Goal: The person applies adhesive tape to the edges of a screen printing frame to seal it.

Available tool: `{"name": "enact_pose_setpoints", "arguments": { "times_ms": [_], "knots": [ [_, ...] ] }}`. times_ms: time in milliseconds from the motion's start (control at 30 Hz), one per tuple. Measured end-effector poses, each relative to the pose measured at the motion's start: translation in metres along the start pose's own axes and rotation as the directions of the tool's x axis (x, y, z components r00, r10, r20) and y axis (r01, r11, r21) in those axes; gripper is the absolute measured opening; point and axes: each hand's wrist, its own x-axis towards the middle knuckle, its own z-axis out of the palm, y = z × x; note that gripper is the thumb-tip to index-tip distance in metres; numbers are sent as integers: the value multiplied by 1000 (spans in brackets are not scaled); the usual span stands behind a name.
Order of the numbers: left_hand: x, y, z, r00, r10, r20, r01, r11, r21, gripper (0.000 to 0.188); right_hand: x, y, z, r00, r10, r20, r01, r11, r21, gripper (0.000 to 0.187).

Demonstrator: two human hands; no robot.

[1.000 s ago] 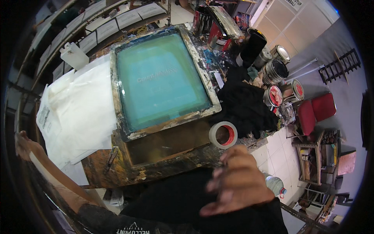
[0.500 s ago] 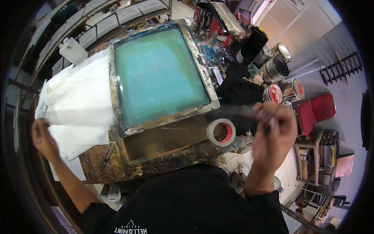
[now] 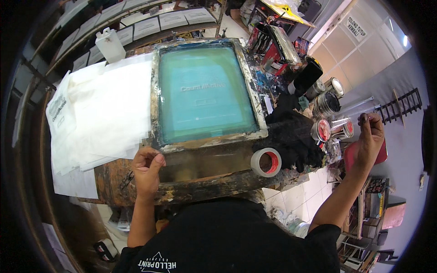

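Note:
A screen-printing frame (image 3: pixel 207 98) with blue-green mesh lies on the worktable, pale lettering showing in its middle. My left hand (image 3: pixel 148 169) is close to the frame's near left corner, its fingers curled and its thumb pressed to them. What it pinches, if anything, I cannot make out. Out to the right, past the table edge, my right hand (image 3: pixel 371 132) is raised with fingertips pinched together; anything between them is too small or clear to name. A roll of tape (image 3: pixel 256 159) with a red inner core rests on the table, in front of the frame's near right corner.
Left of the frame lies a stack of thin white sheets (image 3: pixel 102 109), with a white plastic jug (image 3: pixel 110 45) behind. A black cloth (image 3: pixel 293 132) and several paint cans (image 3: pixel 324 103) crowd the right side. Racks of paper (image 3: pixel 170 20) stand beyond.
My left hand has moved right, from the left edge of the white sheets to the frame's near left corner. My right hand has swung farther right, away from the tape roll. The view has shifted.

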Motion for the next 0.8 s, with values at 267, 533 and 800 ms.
{"name": "enact_pose_setpoints", "arguments": {
  "times_ms": [267,533,800],
  "knots": [
    [12,3,4,916,298,-270,-151,876,458,11,5,-30,37,1000,2,15,1,986,-168,8],
    [6,27,14,970,-66,-235,78,996,44,33,68,-41,74,990,-13,144,64,933,-355,15],
    [-6,7,17,979,200,-48,-173,928,331,9,155,-33,117,928,-48,368,207,890,-405,26]
  ]
}}
